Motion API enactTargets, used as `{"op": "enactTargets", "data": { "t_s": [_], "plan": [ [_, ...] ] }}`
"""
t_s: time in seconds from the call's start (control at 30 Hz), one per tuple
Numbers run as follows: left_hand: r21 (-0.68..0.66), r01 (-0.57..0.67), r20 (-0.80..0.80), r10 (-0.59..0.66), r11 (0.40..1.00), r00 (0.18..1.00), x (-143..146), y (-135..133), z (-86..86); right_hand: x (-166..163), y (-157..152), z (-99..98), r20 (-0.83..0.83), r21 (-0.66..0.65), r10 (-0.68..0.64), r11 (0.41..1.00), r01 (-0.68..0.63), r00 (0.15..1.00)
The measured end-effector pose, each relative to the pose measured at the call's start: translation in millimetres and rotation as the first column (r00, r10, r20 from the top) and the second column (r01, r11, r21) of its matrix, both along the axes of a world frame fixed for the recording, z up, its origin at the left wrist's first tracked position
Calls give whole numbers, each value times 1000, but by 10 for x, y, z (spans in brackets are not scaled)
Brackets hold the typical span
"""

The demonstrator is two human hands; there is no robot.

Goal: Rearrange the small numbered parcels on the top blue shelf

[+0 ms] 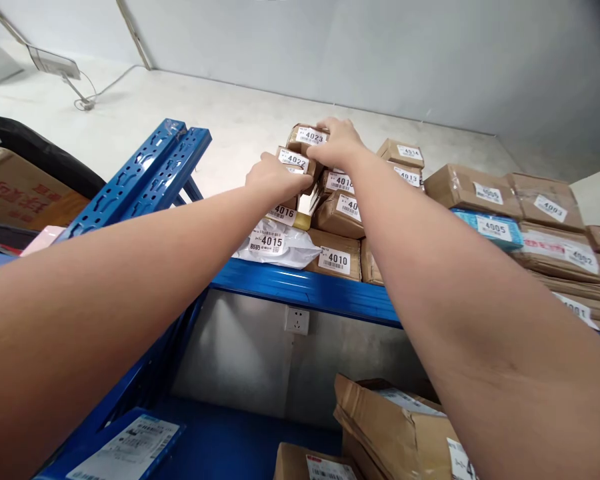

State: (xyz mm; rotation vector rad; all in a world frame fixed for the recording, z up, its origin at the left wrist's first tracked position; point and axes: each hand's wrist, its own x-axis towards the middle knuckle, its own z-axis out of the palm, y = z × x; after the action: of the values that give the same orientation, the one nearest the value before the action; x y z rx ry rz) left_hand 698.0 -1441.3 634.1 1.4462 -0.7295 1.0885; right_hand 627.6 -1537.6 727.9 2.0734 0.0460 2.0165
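Both my arms reach up to a stack of labelled parcels on the upper blue shelf. My right hand (339,143) is closed on the small cardboard box marked 4023 (294,138) at the top of the stack, with its thumb near the front and its fingers over the top. My left hand (276,181) is wrapped against the stack just below, its thumb across the front of the cardboard box marked 4022 (293,159). Parcel 4016 (283,215) and a white plastic mailer marked 4015 (300,248) lie beneath my left hand.
Cardboard box 4010 (334,260) and other stacked parcels stand to the right, including a blue package (485,228). A perforated blue upright (145,170) rises at left. Below the blue shelf beam (305,287) are a wall socket (297,320) and an open carton (390,427).
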Motion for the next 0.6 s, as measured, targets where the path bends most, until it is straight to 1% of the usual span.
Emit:
{"op": "enactTargets", "data": {
  "t_s": [0.13,0.27,0.33,0.43,0.47,0.53,0.6],
  "plan": [
    [20,11,35,-12,1000,999,-32,-20,-2,32,-17,47,6,27,-3,1000,3,1000],
    [40,78,35,-79,996,996,-47,3,-7,39,-19,-13,37,58,-16,998,14,999],
    [68,45,54,-49,997,997,-29,21,-17,26,-37,-55,47,59,-13,998,10,999],
    [97,-58,87,50,994,995,2,34,-43,-3,-97,-88,65,32,-7,999,5,998],
    [97,-75,98,66,992,993,9,36,-51,-14,-120,-90,67,18,-6,1000,5,998],
    [95,-82,108,71,992,992,17,38,-61,-38,-161,-85,68,2,-3,1000,3,998],
    [98,-63,92,54,993,994,23,43,-60,-69,-186,-76,66,-2,9,1000,-9,998]
  ]
}}
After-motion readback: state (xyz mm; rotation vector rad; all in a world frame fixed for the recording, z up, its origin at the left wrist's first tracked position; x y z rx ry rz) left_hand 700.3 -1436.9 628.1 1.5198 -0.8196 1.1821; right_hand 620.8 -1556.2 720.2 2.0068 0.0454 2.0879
